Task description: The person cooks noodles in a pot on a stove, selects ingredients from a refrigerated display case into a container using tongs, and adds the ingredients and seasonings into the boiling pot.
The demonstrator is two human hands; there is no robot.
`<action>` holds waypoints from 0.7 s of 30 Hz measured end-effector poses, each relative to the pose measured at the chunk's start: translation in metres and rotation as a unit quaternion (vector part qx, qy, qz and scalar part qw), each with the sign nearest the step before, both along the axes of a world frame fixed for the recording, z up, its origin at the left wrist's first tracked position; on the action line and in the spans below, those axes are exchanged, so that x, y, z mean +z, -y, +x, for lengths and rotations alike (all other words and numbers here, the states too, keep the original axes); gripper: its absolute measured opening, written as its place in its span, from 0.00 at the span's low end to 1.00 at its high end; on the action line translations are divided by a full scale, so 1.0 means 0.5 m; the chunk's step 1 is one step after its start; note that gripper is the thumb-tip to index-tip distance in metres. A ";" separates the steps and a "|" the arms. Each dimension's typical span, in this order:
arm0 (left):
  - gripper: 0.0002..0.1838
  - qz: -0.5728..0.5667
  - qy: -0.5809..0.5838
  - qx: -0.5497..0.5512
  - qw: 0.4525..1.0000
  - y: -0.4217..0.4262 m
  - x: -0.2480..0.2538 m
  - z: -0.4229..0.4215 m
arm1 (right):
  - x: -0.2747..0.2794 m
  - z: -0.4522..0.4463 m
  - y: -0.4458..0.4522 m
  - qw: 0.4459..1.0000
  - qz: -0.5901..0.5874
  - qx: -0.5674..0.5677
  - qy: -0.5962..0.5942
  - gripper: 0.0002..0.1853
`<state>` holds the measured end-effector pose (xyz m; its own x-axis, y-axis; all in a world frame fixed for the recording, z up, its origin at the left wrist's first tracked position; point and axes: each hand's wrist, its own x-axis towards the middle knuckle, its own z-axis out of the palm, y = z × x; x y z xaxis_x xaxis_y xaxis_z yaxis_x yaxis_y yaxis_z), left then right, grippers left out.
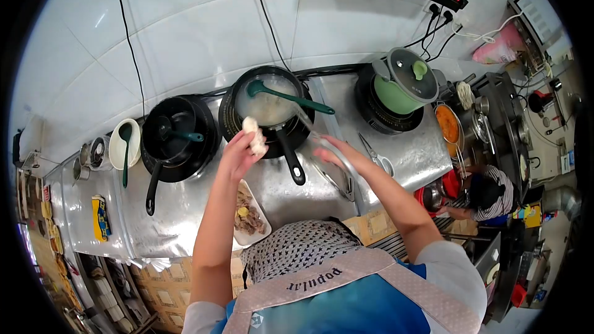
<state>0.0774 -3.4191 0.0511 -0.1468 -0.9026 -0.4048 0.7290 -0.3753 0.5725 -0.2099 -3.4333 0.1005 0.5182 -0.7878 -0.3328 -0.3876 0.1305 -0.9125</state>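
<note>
Closed around a white, lumpy, soft-looking piece (254, 137), my left hand (240, 156) is raised at the near edge of a black frying pan (291, 158). I cannot make out what the piece is. Cloudy whitish liquid (272, 104) fills the pan, and a dark green spatula or spoon (291, 96) lies across it. To the pan's right, my right hand (339, 153) has its fingers curled on a clear, see-through, blurred thing (353, 169), perhaps plastic. A glass lid (334, 180) with a metal rim is on the counter below that hand.
A tray of meat pieces (263, 227) sits before me. Scissors (377, 156) lie right, below a green lidded pot (396, 89). Left are black pans (173, 127), a white bowl (116, 153) and a yellow-blue packet (100, 218). Another person (492, 192) works at far right.
</note>
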 end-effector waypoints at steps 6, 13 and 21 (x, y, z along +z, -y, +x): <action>0.12 0.006 0.063 -0.045 0.997 0.100 0.008 -0.068 | -0.026 0.094 0.114 0.994 0.053 0.093 -0.017 0.39; 0.21 -0.017 0.225 -0.023 0.974 0.131 -0.005 -0.067 | -0.053 0.107 0.154 0.995 0.061 0.080 -0.018 0.33; 0.22 0.026 0.292 -0.056 0.954 0.160 -0.011 -0.043 | -0.068 0.095 0.159 0.996 0.025 0.007 -0.090 0.32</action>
<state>0.0557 -3.4992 0.0454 0.0222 -0.8709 -0.4909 0.2445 -0.4714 0.8473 -0.1624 -3.5127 0.0664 0.4567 -0.7617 -0.4597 -0.5468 0.1674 -0.8204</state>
